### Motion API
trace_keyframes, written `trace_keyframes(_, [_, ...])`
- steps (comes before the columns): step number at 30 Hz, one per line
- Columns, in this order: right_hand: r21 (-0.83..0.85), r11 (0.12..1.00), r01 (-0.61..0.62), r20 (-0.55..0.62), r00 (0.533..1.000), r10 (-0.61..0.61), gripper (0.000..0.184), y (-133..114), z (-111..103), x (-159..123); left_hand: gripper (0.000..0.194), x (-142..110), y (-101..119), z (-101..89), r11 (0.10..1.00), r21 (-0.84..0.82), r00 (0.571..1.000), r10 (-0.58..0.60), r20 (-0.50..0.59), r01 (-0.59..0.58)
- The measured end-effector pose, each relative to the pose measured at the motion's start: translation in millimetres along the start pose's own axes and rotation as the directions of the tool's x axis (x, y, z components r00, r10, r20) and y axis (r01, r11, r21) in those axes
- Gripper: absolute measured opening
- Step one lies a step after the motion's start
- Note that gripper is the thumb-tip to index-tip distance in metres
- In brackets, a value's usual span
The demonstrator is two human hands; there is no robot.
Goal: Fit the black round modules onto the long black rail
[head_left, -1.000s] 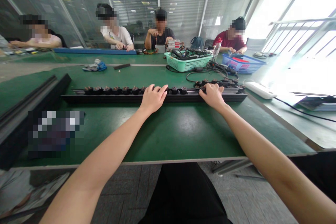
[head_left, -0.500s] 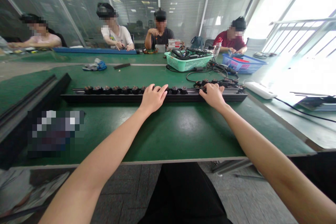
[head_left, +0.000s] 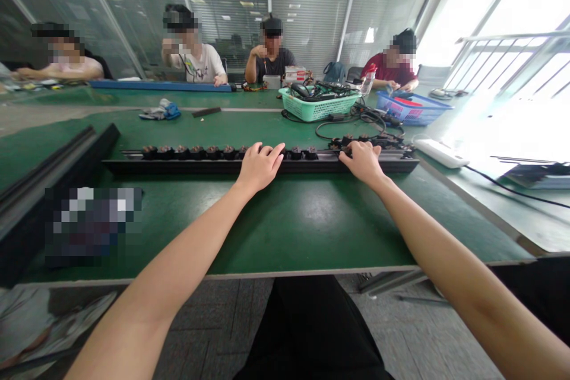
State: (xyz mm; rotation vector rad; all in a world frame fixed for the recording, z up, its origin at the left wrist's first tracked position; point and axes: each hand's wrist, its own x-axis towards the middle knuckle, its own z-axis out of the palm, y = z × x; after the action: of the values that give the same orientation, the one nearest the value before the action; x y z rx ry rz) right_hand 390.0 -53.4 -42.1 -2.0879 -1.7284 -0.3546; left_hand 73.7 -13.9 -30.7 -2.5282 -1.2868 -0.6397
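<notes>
A long black metal channel (head_left: 191, 167) lies across the bench in front of me. Inside it runs a row of black socket modules (head_left: 214, 153) with copper-coloured contacts on top. My left hand (head_left: 262, 167) is bent over the middle of the channel, its fingers closed over the row and the tips hidden behind it. Farther right, my right hand (head_left: 364, 161) has its fingers curled onto a dark socket module in the channel, which the hand mostly covers. Just behind that hand, more loose black modules (head_left: 392, 141) are gathered at the channel's right end.
Another black channel (head_left: 57, 190) lies slanted at the left. A green basket (head_left: 312, 108) of cables stands behind the row, with a blue basket (head_left: 414, 111) to its right. A white power strip (head_left: 440, 153) is at the right. Several people sit across the green bench (head_left: 285, 231).
Both my hands stay on the channel, the right one shifting barely at all. Across the bench, a person in a white shirt has raised one hand toward the head.
</notes>
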Motion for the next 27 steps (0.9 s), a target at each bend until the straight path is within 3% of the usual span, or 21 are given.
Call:
trace_keyframes(12, [0.015, 1.0, 0.0, -0.026, 1.0, 0.001, 0.034, -0.1, 0.8, -1.2, 0.054, -0.6, -0.4, 0.6, 1.0, 0.005, 1.0, 0.012, -0.008, -0.012])
trace_keyframes(27, [-0.025, 0.999, -0.021, 0.045, 0.999, 0.022, 0.039, 0.1, -3.2, 1.2, 0.053, 0.0, -0.3, 1.5, 1.0, 0.018, 1.0, 0.011, -0.011, -0.011])
